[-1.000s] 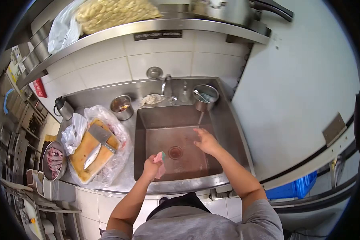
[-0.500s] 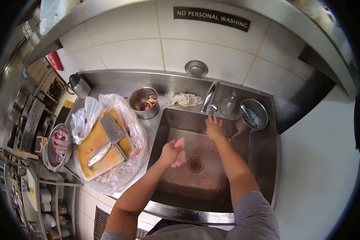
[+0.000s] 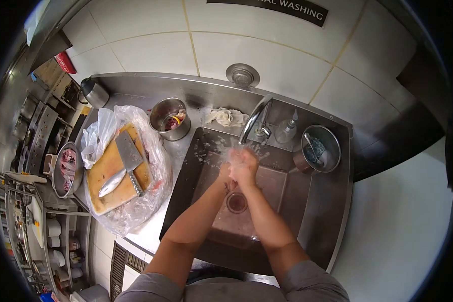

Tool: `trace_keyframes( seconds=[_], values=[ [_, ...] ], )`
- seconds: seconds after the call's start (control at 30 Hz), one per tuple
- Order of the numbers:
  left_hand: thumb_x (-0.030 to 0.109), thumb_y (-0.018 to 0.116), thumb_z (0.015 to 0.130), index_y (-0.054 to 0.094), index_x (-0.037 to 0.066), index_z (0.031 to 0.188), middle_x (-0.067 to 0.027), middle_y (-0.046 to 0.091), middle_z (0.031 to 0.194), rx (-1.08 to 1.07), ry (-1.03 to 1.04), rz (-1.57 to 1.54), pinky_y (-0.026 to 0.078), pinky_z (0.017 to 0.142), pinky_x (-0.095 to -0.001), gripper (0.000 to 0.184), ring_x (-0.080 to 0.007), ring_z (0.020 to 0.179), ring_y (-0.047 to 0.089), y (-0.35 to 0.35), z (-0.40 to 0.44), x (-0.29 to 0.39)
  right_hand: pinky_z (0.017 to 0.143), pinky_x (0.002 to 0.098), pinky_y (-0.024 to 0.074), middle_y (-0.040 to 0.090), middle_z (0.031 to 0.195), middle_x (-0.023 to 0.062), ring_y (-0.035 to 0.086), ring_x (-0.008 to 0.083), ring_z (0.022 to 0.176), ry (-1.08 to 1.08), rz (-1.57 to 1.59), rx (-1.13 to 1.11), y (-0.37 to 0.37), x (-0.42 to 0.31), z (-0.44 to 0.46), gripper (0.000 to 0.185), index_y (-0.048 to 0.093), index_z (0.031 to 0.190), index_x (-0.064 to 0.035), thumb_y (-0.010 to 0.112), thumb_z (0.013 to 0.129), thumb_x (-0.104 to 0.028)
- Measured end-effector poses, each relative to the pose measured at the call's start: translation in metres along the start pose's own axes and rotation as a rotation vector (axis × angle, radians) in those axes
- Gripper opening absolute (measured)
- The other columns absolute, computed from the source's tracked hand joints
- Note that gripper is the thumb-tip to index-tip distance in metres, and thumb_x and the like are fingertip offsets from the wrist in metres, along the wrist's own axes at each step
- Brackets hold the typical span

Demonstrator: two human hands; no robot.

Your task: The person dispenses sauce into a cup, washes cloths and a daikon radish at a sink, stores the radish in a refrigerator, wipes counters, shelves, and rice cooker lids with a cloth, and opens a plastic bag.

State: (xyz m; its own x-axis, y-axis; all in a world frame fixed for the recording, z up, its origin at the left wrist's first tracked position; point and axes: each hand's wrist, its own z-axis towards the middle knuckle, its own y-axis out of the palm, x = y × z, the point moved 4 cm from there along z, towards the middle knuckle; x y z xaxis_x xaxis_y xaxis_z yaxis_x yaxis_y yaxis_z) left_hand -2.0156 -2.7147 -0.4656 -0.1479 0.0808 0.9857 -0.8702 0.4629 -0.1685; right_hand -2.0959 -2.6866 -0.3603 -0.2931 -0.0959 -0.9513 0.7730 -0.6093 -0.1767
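Observation:
Under the running faucet [image 3: 256,115], my left hand [image 3: 227,172] and my right hand [image 3: 244,168] are pressed together, fingers closed, over the steel sink [image 3: 272,189]. Water splashes widely around them. The limp pink piece seen earlier in my left hand is hidden or blurred by the spray; I cannot make out what lies between my hands. The drain [image 3: 237,203] shows just below them. Left of the sink, a cleaver [image 3: 129,153] and a whole silvery fish [image 3: 112,183] lie on a yellowed cutting board [image 3: 103,168].
Clear plastic [image 3: 156,186] surrounds the board. A steel pot with scraps [image 3: 156,120] and a crumpled cloth [image 3: 226,117] sit behind. A bowl of fish pieces [image 3: 60,186] stands far left. A soap bottle [image 3: 285,132] and a steel container [image 3: 334,162] are at right.
Water now runs from the faucet and splashes. My right hand has come down and left from beside the faucet, and my left hand has moved up and right to meet it. The view has shifted.

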Motion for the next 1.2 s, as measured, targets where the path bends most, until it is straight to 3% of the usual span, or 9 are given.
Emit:
trace_keyframes(
  seconds=[0.13, 0.47, 0.57, 0.7, 0.8, 0.9, 1.03, 1.13, 1.2],
  values=[
    [0.022, 0.049, 0.094, 0.062, 0.008, 0.099, -0.0089, 0.064, 0.074, 0.16, -0.464, -0.262, 0.048, 0.055, -0.0328, 0.019, -0.0186, 0.067, 0.063, -0.021, -0.008, -0.011, 0.053, 0.028, 0.0432, 0.05, 0.057, 0.0044, 0.052, 0.0138, 0.054, 0.115, -0.033, -0.284, -0.005, 0.034, 0.026, 0.033, 0.051, 0.065, -0.0021, 0.072, 0.077, -0.024],
    [0.026, 0.06, 0.089, 0.057, 0.006, 0.107, -0.0076, 0.064, 0.096, 0.514, -0.73, -0.625, 0.051, 0.071, -0.0336, 0.028, -0.0221, 0.086, 0.063, -0.119, -0.047, -0.008, 0.069, 0.0389, 0.0478, 0.061, 0.076, 0.0196, 0.064, 0.0265, 0.075, 0.104, -0.399, -0.789, -0.013, -0.042, 0.039, 0.032, 0.057, 0.082, -0.0014, 0.069, 0.078, -0.03],
    [0.026, 0.065, 0.083, 0.051, 0.002, 0.123, -0.0146, 0.061, 0.113, 0.608, -0.628, 0.276, 0.048, 0.086, -0.0377, 0.049, -0.0311, 0.103, 0.06, -0.137, -0.041, -0.02, 0.065, 0.042, 0.049, 0.061, 0.074, 0.021, 0.065, 0.0287, 0.073, -0.432, -0.593, -0.563, -0.008, -0.044, 0.031, 0.028, 0.057, 0.079, -0.0023, 0.064, 0.082, -0.029],
    [0.01, 0.086, 0.051, 0.028, 0.004, 0.143, -0.0229, 0.04, 0.137, 0.143, 0.03, 0.257, 0.029, 0.108, -0.0375, 0.108, -0.0321, 0.128, 0.038, -0.082, -0.021, 0.052, 0.06, 0.0366, 0.0504, 0.065, 0.076, 0.0123, 0.064, 0.0212, 0.069, -0.263, -0.392, -0.858, 0.003, -0.053, 0.025, 0.016, 0.058, 0.08, -0.0026, 0.06, 0.084, -0.018],
    [0.006, 0.078, 0.063, 0.046, 0.004, 0.128, -0.0178, 0.057, 0.117, 0.103, -0.026, 0.132, 0.045, 0.09, -0.036, 0.073, -0.0269, 0.106, 0.056, -0.069, -0.015, 0.085, 0.064, 0.0312, 0.0498, 0.065, 0.08, 0.0056, 0.061, 0.0144, 0.073, 0.06, -0.263, -0.992, 0.002, -0.069, 0.023, 0.011, 0.061, 0.083, -0.0037, 0.06, 0.082, -0.014],
    [0.0, 0.065, 0.074, 0.057, 0.003, 0.104, -0.0095, 0.065, 0.091, 0.14, -0.27, -0.161, 0.051, 0.064, -0.0304, 0.032, -0.0189, 0.077, 0.063, -0.062, -0.012, 0.093, 0.069, 0.0299, 0.0486, 0.063, 0.082, 0.003, 0.058, 0.0123, 0.077, 0.336, 0.317, -0.303, -0.014, -0.026, 0.02, 0.01, 0.063, 0.083, -0.0063, 0.061, 0.082, -0.017],
    [-0.001, 0.056, 0.077, 0.057, 0.002, 0.102, -0.0116, 0.064, 0.089, 0.276, -0.193, -0.453, 0.051, 0.06, -0.0315, 0.026, -0.0206, 0.074, 0.062, -0.045, -0.012, 0.106, 0.076, 0.0299, 0.0463, 0.062, 0.089, 0.0011, 0.056, 0.0122, 0.085, 0.82, 0.907, -0.235, -0.008, -0.014, -0.01, 0.013, 0.06, 0.096, -0.0087, 0.055, 0.088, -0.018],
    [0.028, 0.037, 0.094, 0.053, 0.006, 0.112, -0.0129, 0.063, 0.094, -0.086, -0.423, -1.019, 0.05, 0.076, -0.0389, 0.033, -0.0251, 0.085, 0.063, -0.038, -0.017, 0.109, 0.075, 0.0323, 0.0468, 0.063, 0.092, 0.004, 0.059, 0.0152, 0.084, 0.487, 0.609, -0.126, -0.001, -0.005, -0.013, 0.019, 0.057, 0.1, -0.006, 0.058, 0.089, -0.021],
    [0.032, 0.036, 0.095, 0.054, 0.005, 0.112, -0.0139, 0.063, 0.095, 0.064, -0.353, -0.654, 0.049, 0.078, -0.0387, 0.036, -0.0268, 0.089, 0.063, -0.035, -0.008, 0.077, 0.071, 0.0363, 0.0489, 0.066, 0.09, 0.0108, 0.062, 0.0252, 0.078, 0.07, 0.078, -0.046, 0.004, -0.028, -0.019, 0.027, 0.057, 0.101, -0.0021, 0.058, 0.089, -0.026]
  ],
)
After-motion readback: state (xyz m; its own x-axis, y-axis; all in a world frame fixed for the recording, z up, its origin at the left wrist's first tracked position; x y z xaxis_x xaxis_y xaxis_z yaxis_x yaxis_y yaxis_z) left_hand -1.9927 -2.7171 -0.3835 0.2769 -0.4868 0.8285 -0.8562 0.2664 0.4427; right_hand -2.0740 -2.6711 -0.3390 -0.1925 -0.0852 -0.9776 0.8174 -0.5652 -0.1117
